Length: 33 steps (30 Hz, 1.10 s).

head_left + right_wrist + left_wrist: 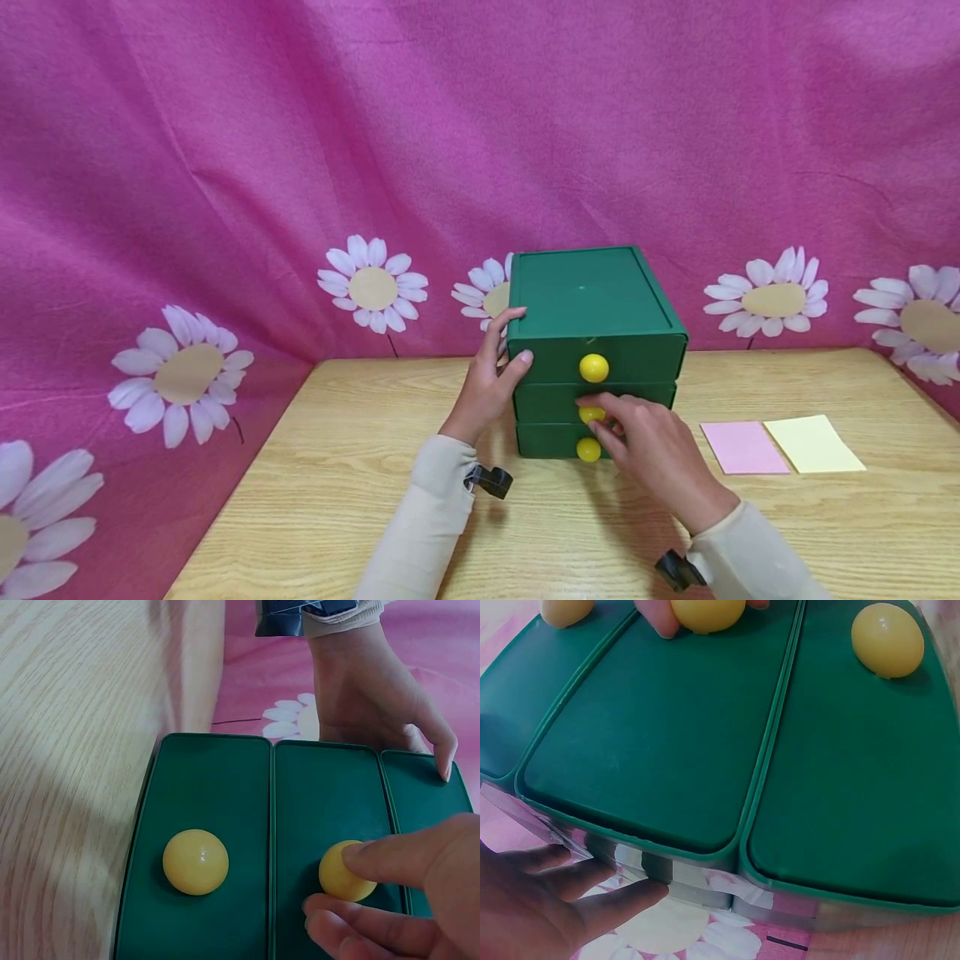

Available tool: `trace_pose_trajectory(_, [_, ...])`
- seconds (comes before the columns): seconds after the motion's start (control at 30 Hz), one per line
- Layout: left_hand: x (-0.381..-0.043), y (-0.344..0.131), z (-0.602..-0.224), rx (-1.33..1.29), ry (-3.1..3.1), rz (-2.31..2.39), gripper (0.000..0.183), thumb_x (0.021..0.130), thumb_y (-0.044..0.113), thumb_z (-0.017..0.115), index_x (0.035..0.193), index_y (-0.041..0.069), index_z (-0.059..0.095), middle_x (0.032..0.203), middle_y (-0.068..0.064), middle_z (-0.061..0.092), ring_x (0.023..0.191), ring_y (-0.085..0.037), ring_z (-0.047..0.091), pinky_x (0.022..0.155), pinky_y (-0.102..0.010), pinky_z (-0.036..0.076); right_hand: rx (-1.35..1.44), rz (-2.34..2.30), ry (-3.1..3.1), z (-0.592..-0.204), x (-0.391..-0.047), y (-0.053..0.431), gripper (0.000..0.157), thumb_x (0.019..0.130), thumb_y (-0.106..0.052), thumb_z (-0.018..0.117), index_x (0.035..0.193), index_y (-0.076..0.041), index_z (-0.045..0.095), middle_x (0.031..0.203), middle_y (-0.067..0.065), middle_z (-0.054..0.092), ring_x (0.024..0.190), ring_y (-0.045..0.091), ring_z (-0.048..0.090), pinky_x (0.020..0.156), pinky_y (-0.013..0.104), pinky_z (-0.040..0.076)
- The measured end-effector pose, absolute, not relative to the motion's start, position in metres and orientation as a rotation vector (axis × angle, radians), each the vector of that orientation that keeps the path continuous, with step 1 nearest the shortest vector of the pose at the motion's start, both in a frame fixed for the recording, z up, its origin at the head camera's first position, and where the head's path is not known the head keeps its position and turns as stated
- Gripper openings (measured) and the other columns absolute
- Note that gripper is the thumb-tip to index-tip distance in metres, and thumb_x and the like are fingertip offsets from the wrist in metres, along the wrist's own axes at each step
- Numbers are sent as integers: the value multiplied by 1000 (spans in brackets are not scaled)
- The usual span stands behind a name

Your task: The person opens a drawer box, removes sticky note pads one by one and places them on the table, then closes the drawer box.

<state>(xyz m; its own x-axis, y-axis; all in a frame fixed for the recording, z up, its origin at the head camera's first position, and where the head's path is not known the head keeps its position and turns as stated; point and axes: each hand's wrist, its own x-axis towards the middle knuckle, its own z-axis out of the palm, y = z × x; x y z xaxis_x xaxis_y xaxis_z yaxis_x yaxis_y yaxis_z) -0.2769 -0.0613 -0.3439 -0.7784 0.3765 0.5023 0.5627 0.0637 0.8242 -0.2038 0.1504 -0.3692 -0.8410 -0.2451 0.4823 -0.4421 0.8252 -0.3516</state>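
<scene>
A green box of three stacked drawers (597,292) stands on the table, each drawer front bearing a round yellow knob. Thumb and fingers of my right hand (654,442) pinch the middle knob (348,871). My left hand (483,387) steadies the box at its left: the thumb rests on the front near the top drawer's edge, and straight fingers (622,906) touch the side wall. Above the pinched knob is the top knob (594,367); below it sits the bottom knob (588,450). All the drawer fronts look flush with one another.
A pink paper square (745,447) and a pale yellow one (815,444) lie side by side on the wooden table (322,500), right of the box. A magenta cloth with daisies (450,125) hangs behind the table and along its left side.
</scene>
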Motion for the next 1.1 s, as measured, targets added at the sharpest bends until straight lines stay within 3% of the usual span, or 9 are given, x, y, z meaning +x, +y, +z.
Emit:
trace_pose_trajectory(0.27, [-299,-60,-368,-956,-2142,-1800,53,97,25,50,145,36,31,145,-3,43,130,-17,45,98,-46,44,507,658,-2577,-370,-204,151,24,82,-17,76,106,-19,71,79,-6,68,64,4,55,54,27,44])
trace_pose_trajectory(0.5, [-300,-60,-369,-961,-2135,-1794,52,96,32,51,144,41,31,145,0,43,130,-15,45,97,-45,45,489,695,-2579,-370,-203,151,24,82,-16,76,105,-20,69,81,-6,69,66,5,58,54,27,45])
trace_pose_trajectory(0.6, [-298,-60,-367,-961,-2137,-1798,52,97,28,51,144,39,31,146,-1,42,130,-16,45,98,-45,44,474,708,-2587,-369,-203,151,24,82,-16,76,105,-20,69,79,-7,68,66,5,58,53,27,44])
trace_pose_trajectory(0.83, [-276,-61,-342,-994,-2146,-1804,53,97,15,49,147,16,30,146,-15,41,131,-27,45,98,-48,43,434,713,-2600,-369,-202,151,26,82,-17,77,106,-18,67,76,-7,65,62,5,54,52,26,42])
trace_pose_trajectory(1.1, [-272,-62,-338,-970,-2178,-1795,53,97,16,49,147,15,30,148,-14,39,132,-25,43,99,-46,43,416,734,-2572,-371,-202,150,31,81,-17,78,105,-10,59,90,5,72,72,17,68,62,37,54])
